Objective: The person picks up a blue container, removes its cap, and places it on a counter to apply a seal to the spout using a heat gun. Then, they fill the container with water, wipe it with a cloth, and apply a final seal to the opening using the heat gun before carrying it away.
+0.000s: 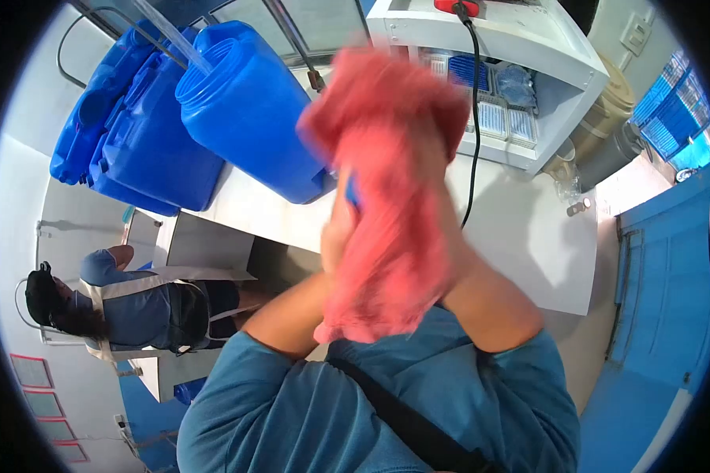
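Observation:
A red cloth [394, 213], blurred by motion, hangs bunched in front of my chest, above the white table. My left hand [338, 240] is closed on the cloth's left side, its fingers partly covered. Between that hand and the fabric shows a small patch of something blue [353, 191], too hidden to name. On the other side, my right hand [432, 154] grips the upper part of the cloth, which covers most of its fingers. Just left of the cloth stands a blue plastic jerrycan [252, 118] with an open mouth and a clear tube in it.
More blue jerrycans [154, 138] stand at the left. A white shelf unit [556, 94] with small boxes is at the right rear, and a black cable [476, 126] hangs before it. Another person [146, 311] stands at the left. A blue door [659, 292] is at the right.

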Demonstrator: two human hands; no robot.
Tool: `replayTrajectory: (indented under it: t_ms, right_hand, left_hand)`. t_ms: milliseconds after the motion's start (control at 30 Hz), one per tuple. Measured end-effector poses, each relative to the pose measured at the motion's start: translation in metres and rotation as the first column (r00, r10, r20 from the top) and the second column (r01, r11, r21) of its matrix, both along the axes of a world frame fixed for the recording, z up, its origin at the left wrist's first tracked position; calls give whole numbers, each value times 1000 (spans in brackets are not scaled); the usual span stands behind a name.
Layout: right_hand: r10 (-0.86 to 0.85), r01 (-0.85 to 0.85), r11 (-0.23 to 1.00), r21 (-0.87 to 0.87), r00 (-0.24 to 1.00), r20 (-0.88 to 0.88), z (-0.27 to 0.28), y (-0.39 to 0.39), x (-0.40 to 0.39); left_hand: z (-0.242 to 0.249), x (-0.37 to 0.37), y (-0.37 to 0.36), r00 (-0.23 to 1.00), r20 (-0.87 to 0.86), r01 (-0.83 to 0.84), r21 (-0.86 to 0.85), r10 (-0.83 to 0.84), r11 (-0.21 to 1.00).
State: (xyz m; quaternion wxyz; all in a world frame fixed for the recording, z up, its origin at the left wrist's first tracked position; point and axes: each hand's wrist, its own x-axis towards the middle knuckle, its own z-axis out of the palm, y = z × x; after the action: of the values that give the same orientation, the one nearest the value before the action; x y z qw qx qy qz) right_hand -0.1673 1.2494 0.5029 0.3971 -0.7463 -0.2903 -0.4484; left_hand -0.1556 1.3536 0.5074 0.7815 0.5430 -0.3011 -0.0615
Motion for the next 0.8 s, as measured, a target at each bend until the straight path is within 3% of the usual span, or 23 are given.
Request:
replayTrajectory:
  t_ms: [67, 100, 200, 233, 267, 333, 400, 533, 600, 633, 667, 733, 767, 800]
  right_hand:
    - [85, -112, 989, -101, 966, -244, 14, -9, -7]
    - [127, -156, 985, -70, 944, -304, 18, -13, -10]
    - [247, -237, 969, 73, 905, -346, 10, -8, -23]
    - [265, -244, 964, 102, 893, -364, 7, -8, -24]
    - [274, -251, 962, 109, 879, -390, 4, -11, -29]
    - [285, -268, 958, 102, 847, -449, 7, -20, -43]
    - [279, -271, 959, 87, 843, -460, 6, -19, -55]
    - [265, -242, 964, 108, 871, -413, -5, -6, -52]
    - [262, -228, 965, 134, 882, -391, -4, -10, -40]
    - [261, -219, 964, 149, 884, -388, -3, -13, -35]
    - [257, -210, 965, 160, 887, -384, -1, -18, -31]
    - [292, -221, 953, 209, 858, -423, -1, -20, -32]
    - [310, -228, 945, 233, 850, -426, -3, -15, -32]
    - [324, -241, 940, 243, 855, -405, -8, -5, -33]
  left_hand:
    - [5, -2, -11, 932, 337, -115, -70, 132, 991]
    - [10, -3, -17, 848, 489, -165, -125, 205, 978]
    - [23, 3, -32, 421, 812, -240, -331, 405, 913]
    - [27, 12, -30, 323, 868, -207, -325, 378, 923]
    - [32, 16, -25, 325, 868, -210, -322, 376, 923]
    - [46, 23, -14, 216, 943, -308, -179, 252, 935]
    - [52, 31, 3, 251, 945, -428, -87, 210, 900]
    - [60, 47, 8, 337, 914, -454, -54, 228, 890]
    - [56, 40, 12, 498, 864, -436, 182, 68, 882]
    - [31, 57, 5, 346, 932, -417, 52, 105, 908]
    - [29, 35, 7, 496, 866, -426, 187, 57, 885]
    - [14, 14, -24, 672, 701, -288, -49, 238, 956]
    - [16, 11, -21, 673, 700, -289, -50, 240, 956]
    - [24, 9, -18, 797, 547, -246, -95, 257, 965]
